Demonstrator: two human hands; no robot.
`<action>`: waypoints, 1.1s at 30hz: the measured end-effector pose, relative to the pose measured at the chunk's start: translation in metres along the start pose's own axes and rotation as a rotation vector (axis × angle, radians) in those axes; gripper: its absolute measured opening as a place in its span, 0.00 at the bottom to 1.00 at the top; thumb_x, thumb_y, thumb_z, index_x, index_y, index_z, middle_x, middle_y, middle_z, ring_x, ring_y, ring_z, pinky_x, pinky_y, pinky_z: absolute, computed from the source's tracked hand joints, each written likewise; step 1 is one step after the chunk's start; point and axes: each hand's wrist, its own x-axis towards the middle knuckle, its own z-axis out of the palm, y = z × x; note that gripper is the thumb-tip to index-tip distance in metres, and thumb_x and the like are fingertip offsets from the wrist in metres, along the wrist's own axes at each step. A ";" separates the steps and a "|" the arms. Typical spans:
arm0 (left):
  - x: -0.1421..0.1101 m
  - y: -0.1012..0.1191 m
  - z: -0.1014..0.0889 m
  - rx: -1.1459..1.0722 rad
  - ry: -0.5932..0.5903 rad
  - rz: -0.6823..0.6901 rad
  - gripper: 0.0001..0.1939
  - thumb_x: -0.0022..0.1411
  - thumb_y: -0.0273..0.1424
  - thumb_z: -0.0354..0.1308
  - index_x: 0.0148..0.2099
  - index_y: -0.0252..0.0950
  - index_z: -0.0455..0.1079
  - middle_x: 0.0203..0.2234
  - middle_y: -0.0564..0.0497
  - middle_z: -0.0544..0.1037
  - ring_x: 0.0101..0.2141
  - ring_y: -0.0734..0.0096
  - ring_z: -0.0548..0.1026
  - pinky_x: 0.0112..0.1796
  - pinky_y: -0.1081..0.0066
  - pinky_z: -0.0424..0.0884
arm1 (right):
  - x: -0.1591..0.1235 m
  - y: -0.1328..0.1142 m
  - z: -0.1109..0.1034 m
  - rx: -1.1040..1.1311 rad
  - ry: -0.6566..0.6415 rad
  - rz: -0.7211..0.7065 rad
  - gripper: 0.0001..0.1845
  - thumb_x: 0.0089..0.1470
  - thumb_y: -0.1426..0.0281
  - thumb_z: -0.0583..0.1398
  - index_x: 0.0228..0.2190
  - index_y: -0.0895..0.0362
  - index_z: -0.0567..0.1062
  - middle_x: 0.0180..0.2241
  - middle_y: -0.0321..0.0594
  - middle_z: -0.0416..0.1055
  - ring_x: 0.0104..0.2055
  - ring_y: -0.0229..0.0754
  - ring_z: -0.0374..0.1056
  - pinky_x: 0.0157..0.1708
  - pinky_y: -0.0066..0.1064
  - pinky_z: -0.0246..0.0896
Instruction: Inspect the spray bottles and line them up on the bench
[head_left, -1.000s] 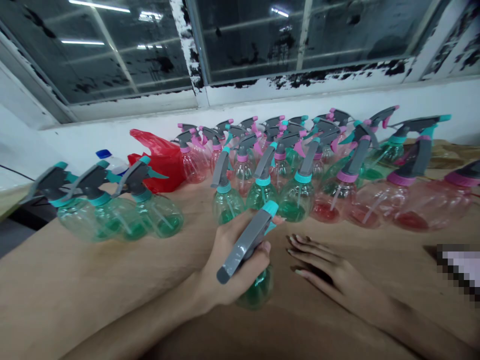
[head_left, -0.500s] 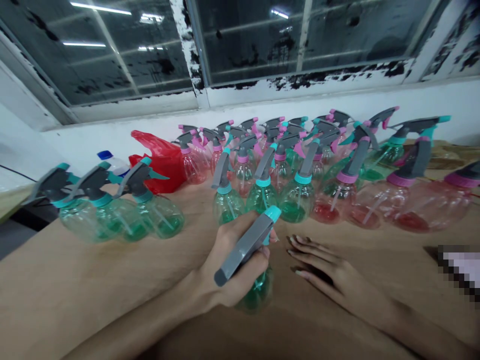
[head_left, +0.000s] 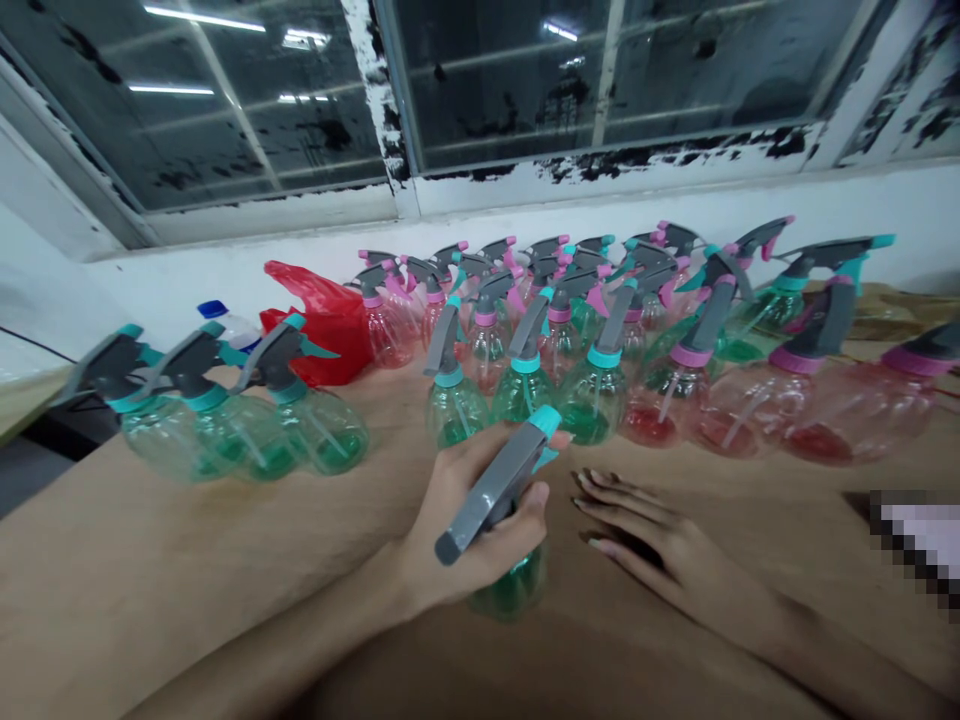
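My left hand is wrapped round the neck of a green spray bottle with a grey head and turquoise nozzle. The fingers cover its collar and part of its trigger. The bottle stands roughly upright near the front of the wooden table. To its right, my right hand rests on the tabletop, fingers stretched out and holding nothing. Just beyond my hands is a row of spray bottles, among them a green one and a pink one.
Several green spray bottles stand together on the left. Behind them are a red plastic bag and a bottle with a blue cap. More spray bottles crowd the back by the window wall. A blurred-out flat object lies at the right edge.
The spray head in my left hand has shifted very slightly, and the thumb and fingers have moved a little around the trigger. My right hand stays almost still.
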 end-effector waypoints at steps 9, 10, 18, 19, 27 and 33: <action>-0.009 -0.006 0.001 -0.051 0.032 -0.023 0.19 0.51 0.29 0.59 0.47 0.42 0.64 0.22 0.59 0.67 0.17 0.78 0.59 0.20 0.76 0.62 | 0.001 -0.001 0.000 -0.011 0.006 -0.003 0.21 0.58 0.65 0.53 0.53 0.53 0.65 0.57 0.39 0.61 0.59 0.44 0.54 0.57 0.44 0.54; -0.010 -0.006 0.000 -0.038 0.019 -0.038 0.19 0.51 0.31 0.60 0.47 0.42 0.63 0.24 0.58 0.68 0.18 0.78 0.60 0.20 0.75 0.62 | 0.001 -0.001 0.000 -0.015 0.006 -0.007 0.21 0.59 0.65 0.52 0.53 0.54 0.65 0.57 0.39 0.61 0.59 0.44 0.54 0.57 0.44 0.54; -0.021 -0.008 -0.004 0.046 0.008 -0.106 0.29 0.48 0.37 0.63 0.52 0.43 0.59 0.36 0.51 0.74 0.31 0.64 0.73 0.33 0.64 0.70 | 0.002 0.002 0.002 -0.029 -0.015 0.011 0.21 0.59 0.62 0.51 0.53 0.53 0.66 0.57 0.39 0.61 0.59 0.44 0.54 0.57 0.44 0.54; -0.024 -0.008 -0.004 0.044 -0.003 -0.121 0.30 0.48 0.37 0.63 0.53 0.42 0.58 0.37 0.50 0.74 0.33 0.62 0.73 0.34 0.62 0.70 | 0.002 0.003 0.002 -0.026 -0.028 0.012 0.21 0.59 0.61 0.51 0.53 0.53 0.66 0.57 0.39 0.61 0.59 0.44 0.54 0.57 0.44 0.54; -0.044 -0.002 -0.017 0.063 -0.024 -0.141 0.16 0.57 0.36 0.58 0.47 0.38 0.63 0.36 0.49 0.74 0.39 0.62 0.73 0.42 0.60 0.69 | 0.022 -0.005 -0.020 -0.028 -0.116 0.016 0.20 0.58 0.58 0.51 0.48 0.49 0.70 0.56 0.40 0.63 0.55 0.48 0.61 0.53 0.47 0.58; -0.057 -0.009 -0.035 0.178 0.054 -0.166 0.11 0.57 0.39 0.57 0.40 0.38 0.67 0.35 0.50 0.73 0.36 0.64 0.73 0.28 0.71 0.71 | 0.071 -0.047 -0.054 0.014 0.055 0.005 0.16 0.58 0.61 0.51 0.44 0.51 0.72 0.46 0.40 0.71 0.44 0.45 0.69 0.44 0.40 0.65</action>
